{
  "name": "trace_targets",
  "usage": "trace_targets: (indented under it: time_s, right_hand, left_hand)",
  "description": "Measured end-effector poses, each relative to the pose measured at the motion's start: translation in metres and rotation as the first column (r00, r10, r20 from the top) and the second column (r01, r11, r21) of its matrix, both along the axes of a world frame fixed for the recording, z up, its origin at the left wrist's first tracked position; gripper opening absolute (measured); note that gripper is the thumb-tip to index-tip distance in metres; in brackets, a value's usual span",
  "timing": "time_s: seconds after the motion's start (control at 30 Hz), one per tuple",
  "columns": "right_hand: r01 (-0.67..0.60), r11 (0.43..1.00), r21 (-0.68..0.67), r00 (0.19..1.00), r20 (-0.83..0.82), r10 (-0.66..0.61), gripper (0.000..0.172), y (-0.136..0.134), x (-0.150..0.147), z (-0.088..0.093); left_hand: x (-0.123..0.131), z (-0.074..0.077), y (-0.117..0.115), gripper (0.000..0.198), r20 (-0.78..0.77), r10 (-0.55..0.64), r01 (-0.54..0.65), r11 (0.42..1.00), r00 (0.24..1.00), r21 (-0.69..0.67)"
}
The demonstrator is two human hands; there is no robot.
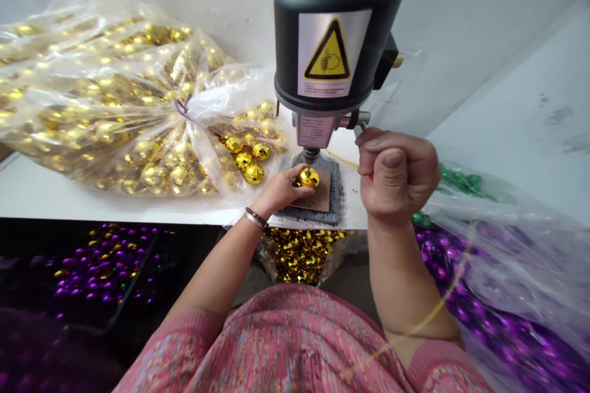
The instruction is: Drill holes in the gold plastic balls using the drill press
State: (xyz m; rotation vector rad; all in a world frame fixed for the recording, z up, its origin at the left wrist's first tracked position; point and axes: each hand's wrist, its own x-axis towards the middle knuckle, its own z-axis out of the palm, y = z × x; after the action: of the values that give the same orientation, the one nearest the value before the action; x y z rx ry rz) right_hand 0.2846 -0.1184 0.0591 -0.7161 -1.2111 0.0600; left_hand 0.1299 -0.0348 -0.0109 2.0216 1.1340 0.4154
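My left hand pinches a shiny gold faceted ball between thumb and fingers. The ball sits on a brown board on the grey base of a small black drill press. Directly above the ball is the chuck, its tip at or very near the ball's top; contact cannot be made out. At the machine's right side, my right hand is closed round the feed lever. Most of the lever is hidden by the fingers.
A large clear bag of gold balls, tied with a purple tie, fills the table's left. Several loose gold balls lie beside the base. Below the edge is an open bag of gold balls. Purple balls are bagged at right; a dark crate stands left.
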Motion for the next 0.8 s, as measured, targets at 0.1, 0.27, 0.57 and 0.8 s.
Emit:
trace_targets:
  time_s: [0.1, 0.27, 0.57, 0.8]
  right_hand:
    - [-0.036, 0.998, 0.054, 0.999, 0.020, 0.034, 0.020, 0.003, -0.001, -0.002]
    - [-0.027, 0.987, 0.158, 0.999, -0.031, 0.032, 0.018, 0.010, -0.006, -0.004]
    - [0.052, 0.980, 0.192, 0.996, -0.083, -0.036, 0.019, 0.014, -0.009, -0.018]
    - [0.056, 0.998, -0.001, 0.987, -0.150, -0.055, 0.031, 0.016, -0.008, 0.042]
  left_hand:
    - [-0.001, 0.000, 0.000, 0.062, 0.034, -0.021, 0.021, 1.000, 0.999, -0.007]
    - [-0.002, 0.000, -0.002, 0.060, 0.051, -0.003, 0.004, 1.000, 0.999, -0.004]
    - [-0.002, -0.001, -0.002, 0.057, 0.058, -0.028, 0.029, 0.999, 0.998, -0.019]
    - [-0.003, -0.007, -0.012, 0.065, 0.111, 0.026, -0.023, 0.999, 0.993, -0.025]
